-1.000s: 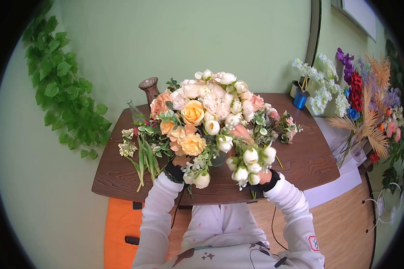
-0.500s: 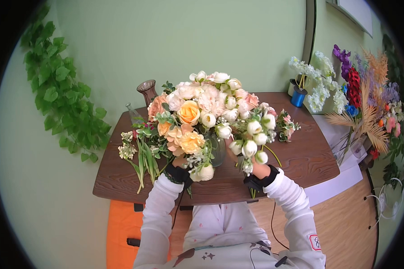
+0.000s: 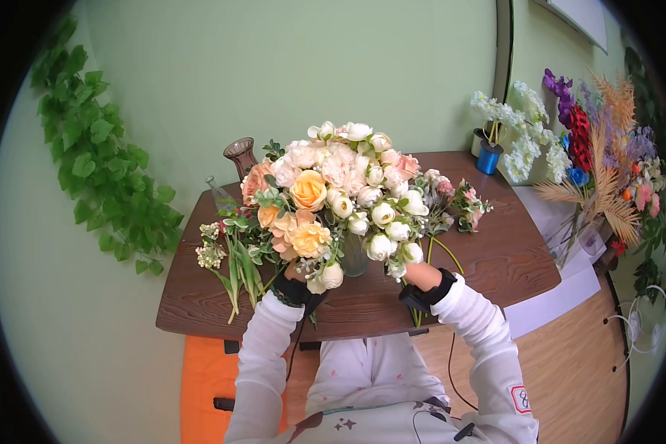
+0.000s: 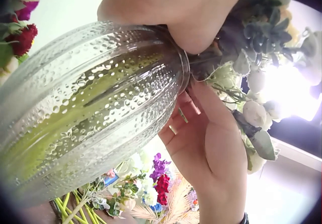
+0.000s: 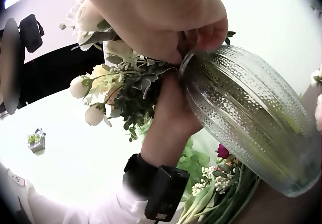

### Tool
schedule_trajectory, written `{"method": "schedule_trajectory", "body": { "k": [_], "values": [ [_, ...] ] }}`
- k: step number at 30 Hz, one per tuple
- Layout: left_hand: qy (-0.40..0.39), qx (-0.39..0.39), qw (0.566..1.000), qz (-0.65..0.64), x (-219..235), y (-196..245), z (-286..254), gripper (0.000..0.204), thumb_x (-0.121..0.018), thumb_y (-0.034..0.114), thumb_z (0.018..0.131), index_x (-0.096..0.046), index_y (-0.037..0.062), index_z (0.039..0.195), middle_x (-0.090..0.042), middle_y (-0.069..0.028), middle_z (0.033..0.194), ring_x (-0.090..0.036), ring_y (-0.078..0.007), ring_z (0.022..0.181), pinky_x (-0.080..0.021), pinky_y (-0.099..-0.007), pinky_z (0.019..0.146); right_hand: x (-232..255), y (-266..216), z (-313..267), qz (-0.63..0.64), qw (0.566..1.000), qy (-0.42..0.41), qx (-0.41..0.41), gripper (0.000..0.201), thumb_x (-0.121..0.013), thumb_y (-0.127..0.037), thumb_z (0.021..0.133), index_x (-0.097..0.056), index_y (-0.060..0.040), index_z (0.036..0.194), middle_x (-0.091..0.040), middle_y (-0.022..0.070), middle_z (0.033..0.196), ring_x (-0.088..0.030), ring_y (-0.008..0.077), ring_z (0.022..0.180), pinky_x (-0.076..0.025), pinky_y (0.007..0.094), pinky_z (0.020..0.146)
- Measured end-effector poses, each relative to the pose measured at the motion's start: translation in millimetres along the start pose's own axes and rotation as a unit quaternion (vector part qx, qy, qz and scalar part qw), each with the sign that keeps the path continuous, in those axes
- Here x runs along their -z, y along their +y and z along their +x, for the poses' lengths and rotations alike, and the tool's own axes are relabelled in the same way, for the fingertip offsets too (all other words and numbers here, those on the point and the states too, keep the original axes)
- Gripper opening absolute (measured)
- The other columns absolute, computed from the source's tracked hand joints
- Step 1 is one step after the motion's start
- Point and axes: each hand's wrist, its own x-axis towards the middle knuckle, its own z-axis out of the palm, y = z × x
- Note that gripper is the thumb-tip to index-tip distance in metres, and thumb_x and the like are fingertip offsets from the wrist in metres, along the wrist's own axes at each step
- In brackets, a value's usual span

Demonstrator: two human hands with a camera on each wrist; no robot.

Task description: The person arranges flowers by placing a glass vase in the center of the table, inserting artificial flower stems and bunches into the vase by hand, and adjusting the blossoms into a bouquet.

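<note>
Nearest, white long sleeves [image 3: 481, 329] with black wristbands reach over the dark brown wooden table [image 3: 510, 263]. The left hand [image 3: 296, 271] touches the neck of a clear, ribbed and dimpled glass vase [image 4: 100, 98]; its fingertips are hidden, so how its fingers lie cannot be told. The right hand [image 5: 166, 20] has its fingers curled in around the stems at the vase's mouth. The large bouquet of cream, blush, peach and white artificial flowers [image 3: 333, 170] spreads above both hands, its stems down in the vase near the table's middle. Left of it lie long green stems [image 3: 240, 274] and white berry clusters [image 3: 211, 255]; right, a small pink flower spray [image 3: 470, 207]. Farther back are a small clear glass bottle [image 3: 218, 192], a brownish glass vase [image 3: 241, 157] and a shiny blue container [image 3: 488, 157]. Beyond the table's right side stand purple, red and beige stems [image 3: 581, 148]; leafy green vines [image 3: 89, 140] hang against the pale green wall [image 3: 296, 66].
</note>
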Motion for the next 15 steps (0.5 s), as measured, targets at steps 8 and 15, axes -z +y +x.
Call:
{"method": "schedule_trajectory", "body": {
  "k": [8,15],
  "values": [
    [0.001,-0.007,1.0,0.001,-7,4,-22,0.031,-0.051,0.018,0.089,-0.047,0.0046,0.117,-0.053,-0.0084,0.114,-0.051,-0.0204,0.105,-0.041,-0.0317,0.091,6,2,-40,-0.023,0.999,-0.031,0.001,0.037,-0.062,-0.01,0.072,-0.054,-0.0048,0.107,-0.055,0.0103,0.109,-0.053,0.0261,0.1,-0.044,0.0356,0.087],
    [0.0,-0.006,1.0,-0.004,-14,2,-17,0.031,-0.051,0.018,0.089,-0.047,0.0046,0.117,-0.053,-0.0085,0.114,-0.051,-0.0203,0.106,-0.041,-0.0316,0.091,-47,-16,14,0.084,0.988,-0.109,-0.072,0.031,-0.059,-0.014,0.08,-0.053,-0.0062,0.109,-0.057,0.0098,0.105,-0.054,0.022,0.098,-0.044,0.0349,0.086]
  ]
}}
